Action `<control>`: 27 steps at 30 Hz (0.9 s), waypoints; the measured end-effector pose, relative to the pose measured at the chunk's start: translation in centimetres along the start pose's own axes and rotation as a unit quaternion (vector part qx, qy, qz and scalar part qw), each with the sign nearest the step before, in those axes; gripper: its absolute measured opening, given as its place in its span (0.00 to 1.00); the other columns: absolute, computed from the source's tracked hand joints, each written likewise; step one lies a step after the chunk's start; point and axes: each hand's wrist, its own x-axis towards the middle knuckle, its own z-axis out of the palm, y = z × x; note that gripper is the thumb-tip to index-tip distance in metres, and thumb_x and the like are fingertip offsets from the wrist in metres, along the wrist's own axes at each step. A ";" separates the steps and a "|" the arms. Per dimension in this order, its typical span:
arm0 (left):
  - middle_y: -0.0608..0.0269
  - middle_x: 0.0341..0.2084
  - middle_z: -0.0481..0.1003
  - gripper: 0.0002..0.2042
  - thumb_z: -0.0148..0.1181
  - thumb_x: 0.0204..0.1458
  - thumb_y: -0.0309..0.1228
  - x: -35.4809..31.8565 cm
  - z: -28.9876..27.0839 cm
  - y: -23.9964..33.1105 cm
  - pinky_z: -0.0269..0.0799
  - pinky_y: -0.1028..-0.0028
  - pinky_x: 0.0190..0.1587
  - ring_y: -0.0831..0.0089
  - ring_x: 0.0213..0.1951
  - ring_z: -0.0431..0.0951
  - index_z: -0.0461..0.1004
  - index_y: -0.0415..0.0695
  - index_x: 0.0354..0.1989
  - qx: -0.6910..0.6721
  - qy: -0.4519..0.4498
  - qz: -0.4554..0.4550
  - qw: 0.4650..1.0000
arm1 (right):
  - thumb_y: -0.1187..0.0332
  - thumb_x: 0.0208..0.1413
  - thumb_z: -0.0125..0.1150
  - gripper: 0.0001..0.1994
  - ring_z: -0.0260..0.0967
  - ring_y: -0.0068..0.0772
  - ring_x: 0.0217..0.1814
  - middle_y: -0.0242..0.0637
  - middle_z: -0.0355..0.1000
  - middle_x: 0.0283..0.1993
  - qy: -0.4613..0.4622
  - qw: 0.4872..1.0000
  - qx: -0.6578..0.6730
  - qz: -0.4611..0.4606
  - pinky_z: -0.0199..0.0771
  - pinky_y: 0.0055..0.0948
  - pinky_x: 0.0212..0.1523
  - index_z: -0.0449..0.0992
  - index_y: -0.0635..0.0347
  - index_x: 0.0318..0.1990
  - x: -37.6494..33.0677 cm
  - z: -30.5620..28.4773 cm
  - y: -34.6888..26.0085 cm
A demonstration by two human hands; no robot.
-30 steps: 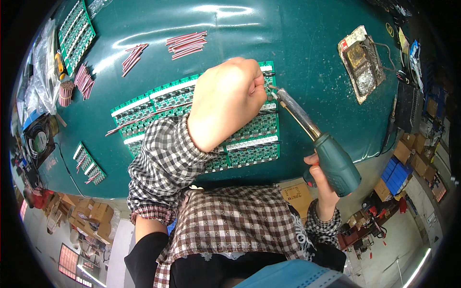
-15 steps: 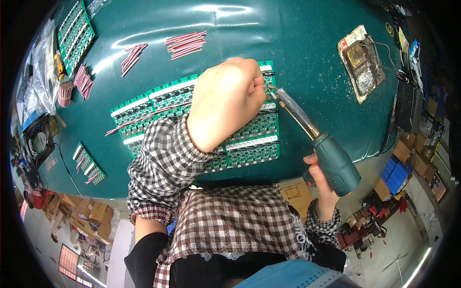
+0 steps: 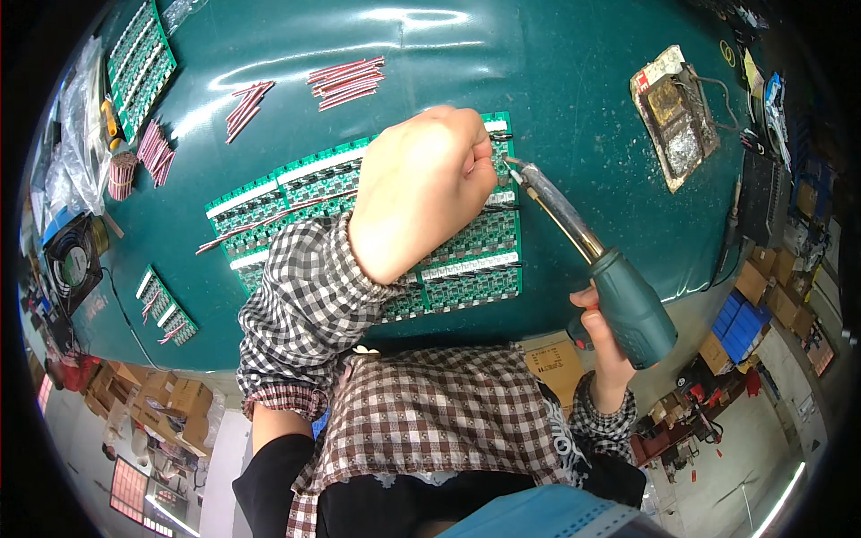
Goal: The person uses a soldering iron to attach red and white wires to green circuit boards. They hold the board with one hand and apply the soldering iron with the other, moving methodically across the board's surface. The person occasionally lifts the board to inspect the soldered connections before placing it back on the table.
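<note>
My left hand [image 3: 426, 184] is closed in a pinch over the right part of the green circuit boards [image 3: 471, 289]; whatever its fingertips hold is hidden behind the hand. My right hand [image 3: 606, 345] grips a dark green soldering gun [image 3: 632, 309] by its handle. The gun's metal barrel slants up and left, and its tip is close to the left fingertips, just above the boards' right edge. A red-and-white wire [image 3: 260, 226] lies across the boards on the left, with one end past their edge. Short black wires stick out along the boards' right side.
Red-and-white wire pieces [image 3: 347, 83] lie beyond the boards, with another small pile [image 3: 248, 111] left of them. A solder-stained tray [image 3: 674, 117] stands far right. At left are a small fan [image 3: 73, 260], a bundle of wires [image 3: 123, 175] and further boards [image 3: 142, 67].
The soldering gun has shifted slightly to the right and down, its tip drawing a little away from the left fingertips. My left hand and the boards look unmoved.
</note>
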 end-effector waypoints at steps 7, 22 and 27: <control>0.62 0.17 0.69 0.03 0.59 0.39 0.21 0.1 -0.1 0.2 0.68 0.71 0.24 0.66 0.19 0.70 0.71 0.42 0.21 0.007 -0.007 -0.001 1.000 | 0.71 0.44 0.73 0.25 0.77 0.32 0.37 0.42 0.77 0.35 0.001 1.000 0.011 -0.006 0.78 0.30 0.41 0.69 0.70 0.49 -0.2 -0.3 0.5; 0.57 0.19 0.72 0.04 0.59 0.37 0.22 0.0 -0.3 0.4 0.72 0.65 0.27 0.57 0.24 0.75 0.69 0.42 0.21 0.007 -0.030 -0.022 0.999 | 0.65 0.53 0.61 0.22 0.76 0.43 0.38 0.48 0.74 0.36 0.053 0.992 0.112 0.035 0.82 0.38 0.36 0.70 0.77 0.48 0.3 0.7 -1.1; 0.61 0.18 0.70 0.03 0.59 0.39 0.24 0.1 -0.6 0.8 0.68 0.70 0.26 0.67 0.21 0.71 0.72 0.41 0.23 0.021 -0.049 -0.049 0.997 | 0.68 0.53 0.62 0.22 0.75 0.44 0.42 0.49 0.73 0.43 0.118 0.977 0.178 0.020 0.82 0.38 0.39 0.70 0.75 0.51 -0.3 -1.0 -0.5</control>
